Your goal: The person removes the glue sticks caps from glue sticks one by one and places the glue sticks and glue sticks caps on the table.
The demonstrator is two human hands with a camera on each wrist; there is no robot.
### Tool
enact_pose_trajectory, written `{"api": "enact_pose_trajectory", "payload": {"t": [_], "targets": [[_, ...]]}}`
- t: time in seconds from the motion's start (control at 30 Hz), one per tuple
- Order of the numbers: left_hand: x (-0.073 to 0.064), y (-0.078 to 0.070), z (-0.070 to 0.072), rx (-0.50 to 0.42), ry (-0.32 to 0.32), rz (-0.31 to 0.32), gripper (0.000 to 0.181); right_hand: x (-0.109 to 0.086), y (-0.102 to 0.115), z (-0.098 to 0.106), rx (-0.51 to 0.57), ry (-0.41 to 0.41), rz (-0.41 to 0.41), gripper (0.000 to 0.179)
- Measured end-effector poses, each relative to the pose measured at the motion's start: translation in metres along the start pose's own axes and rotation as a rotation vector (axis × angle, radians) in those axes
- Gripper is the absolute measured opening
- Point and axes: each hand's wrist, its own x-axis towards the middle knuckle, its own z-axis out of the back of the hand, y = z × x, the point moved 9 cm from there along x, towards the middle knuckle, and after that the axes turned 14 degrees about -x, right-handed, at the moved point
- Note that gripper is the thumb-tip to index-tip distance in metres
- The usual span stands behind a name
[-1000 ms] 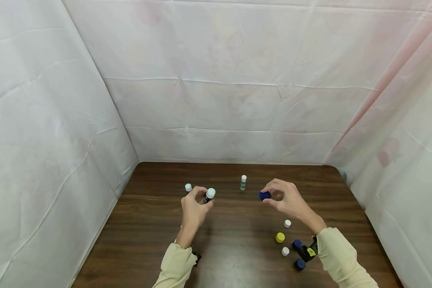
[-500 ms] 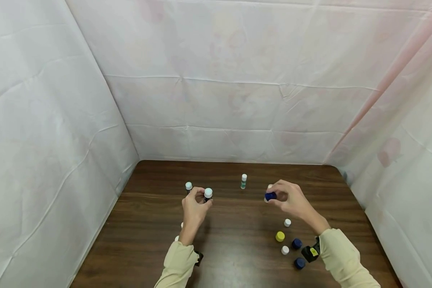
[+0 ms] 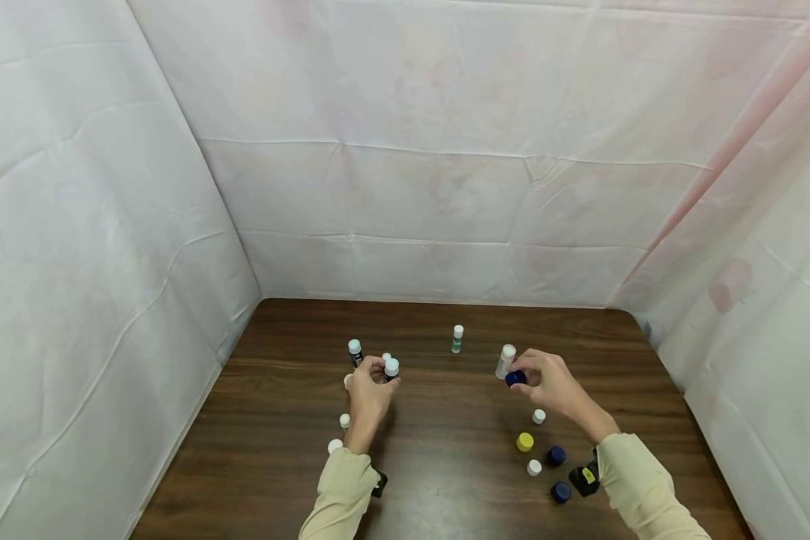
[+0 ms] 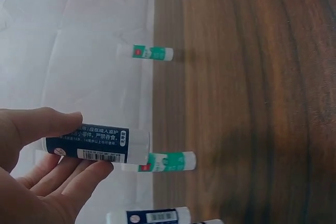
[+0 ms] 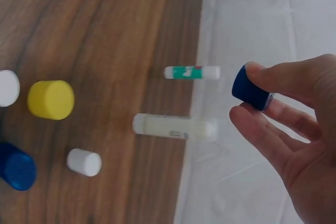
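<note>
My left hand (image 3: 373,391) grips a glue stick (image 4: 102,142) with a navy label, held between thumb and fingers, its whitish end facing up. Behind it stands a green-labelled glue stick (image 4: 168,161), partly covered in the left wrist view. A navy-labelled glue stick (image 3: 355,352) is upright to the left of that hand. My right hand (image 3: 545,380) pinches a blue cap (image 5: 250,88) between thumb and fingertips. Close beside the cap, in the head view, a translucent glue stick (image 3: 505,361) stands upright. Another small green-labelled glue stick (image 3: 457,339) stands between the hands, farther back.
On the right lie a yellow cap (image 3: 525,442), white caps (image 3: 538,416) and blue caps (image 3: 561,492). Several white-topped items, one a white-topped piece (image 3: 335,446), line up beside the left forearm. A white cloth (image 3: 418,195) walls the wooden table (image 3: 445,480) at back and sides.
My right hand has moved right and toward me with the blue cap, uncovering the translucent glue stick. My left hand has shifted slightly, still holding its glue stick; more white tops show beside it.
</note>
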Motion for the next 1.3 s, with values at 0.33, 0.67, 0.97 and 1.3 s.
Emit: {"api": "enact_pose_trajectory", "payload": {"t": [0.33,0.67,0.97,1.3], "targets": [[-0.004,0.018,-0.002,0.042,-0.006,0.012,0.030,-0.012,-0.025,-0.032,0.012,0.096,-0.087,0.025],[-0.005,0.033,-0.005,0.083,0.003,0.014,0.029,-0.020,-0.035,-0.057,-0.006,0.127,-0.132,0.023],[-0.005,0.041,-0.007,0.066,0.002,0.039,0.029,-0.026,-0.045,-0.075,-0.039,0.158,-0.184,0.021],[-0.008,0.047,-0.006,0.125,-0.021,0.030,0.028,-0.034,-0.048,-0.098,-0.134,0.244,-0.210,0.021]]}}
